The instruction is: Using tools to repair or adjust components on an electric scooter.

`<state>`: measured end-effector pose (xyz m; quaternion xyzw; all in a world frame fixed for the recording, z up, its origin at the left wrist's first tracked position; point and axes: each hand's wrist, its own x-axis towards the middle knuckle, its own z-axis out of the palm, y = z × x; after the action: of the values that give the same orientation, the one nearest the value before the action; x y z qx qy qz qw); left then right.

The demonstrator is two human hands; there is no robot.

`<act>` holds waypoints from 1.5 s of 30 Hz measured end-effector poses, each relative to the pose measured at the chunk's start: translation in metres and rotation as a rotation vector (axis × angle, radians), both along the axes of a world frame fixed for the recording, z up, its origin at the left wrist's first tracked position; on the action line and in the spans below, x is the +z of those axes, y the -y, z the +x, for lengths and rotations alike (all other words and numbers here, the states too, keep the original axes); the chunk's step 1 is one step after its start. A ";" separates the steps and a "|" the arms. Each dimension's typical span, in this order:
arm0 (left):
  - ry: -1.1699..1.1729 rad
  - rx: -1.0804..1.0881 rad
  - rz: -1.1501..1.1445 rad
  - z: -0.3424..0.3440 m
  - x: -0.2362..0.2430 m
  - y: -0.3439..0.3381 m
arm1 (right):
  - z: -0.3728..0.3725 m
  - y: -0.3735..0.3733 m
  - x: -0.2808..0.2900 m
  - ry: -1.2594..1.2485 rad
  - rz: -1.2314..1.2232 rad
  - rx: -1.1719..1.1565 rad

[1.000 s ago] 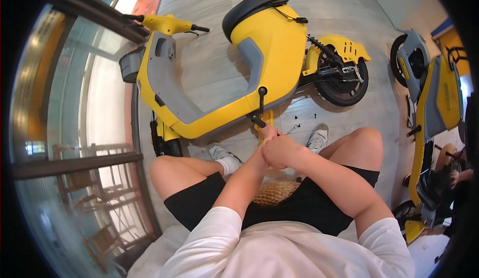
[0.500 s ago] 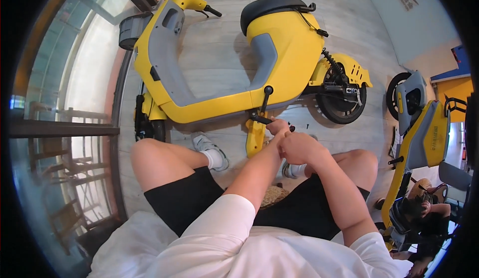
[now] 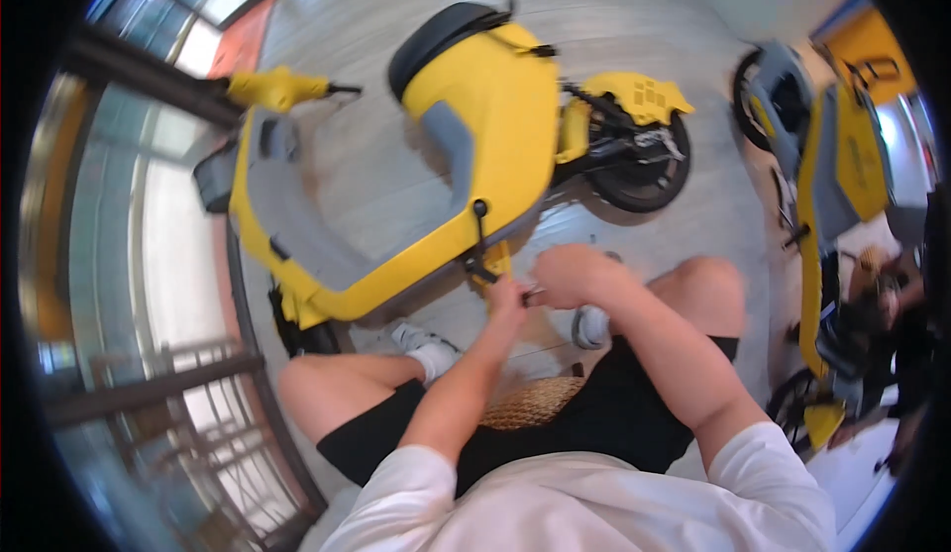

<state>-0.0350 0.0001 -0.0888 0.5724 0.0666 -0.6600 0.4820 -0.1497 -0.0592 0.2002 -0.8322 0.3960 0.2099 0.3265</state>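
A yellow and grey scooter (image 3: 396,280) stands side-on before me, with a black seat (image 3: 446,47). Low on its near side is a black lever with a round knob (image 3: 480,230). Beside it a yellow flat part (image 3: 502,258) sticks out toward me. My left hand (image 3: 506,298) is closed around the end of a dark bar-like piece by the foot of the lever. My right hand (image 3: 575,277) sits just right of it, fingers curled in at a small dark end (image 3: 535,298) between the hands. What the right fingers hold is hidden and blurred.
I sit low on a woven seat (image 3: 535,401), knees to either side. The rear wheel (image 3: 644,171) stands ahead to the right. Another yellow and grey scooter (image 3: 837,186) is at the far right, with a person near it. A glass door frame (image 3: 158,389) runs along the left.
My view has turned, so the scooter sits further left and tilted. My right hand has gone from over my left wrist to beside the left fingers.
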 end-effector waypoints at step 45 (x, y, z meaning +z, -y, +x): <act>-0.593 -0.582 0.112 0.015 0.006 0.014 | 0.027 -0.016 -0.225 -0.375 -0.429 0.025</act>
<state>-0.0203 -0.0144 -0.0829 0.3777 0.0740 -0.9003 0.2035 -0.1227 -0.0428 -0.0247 -0.8338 0.4746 0.2753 0.0613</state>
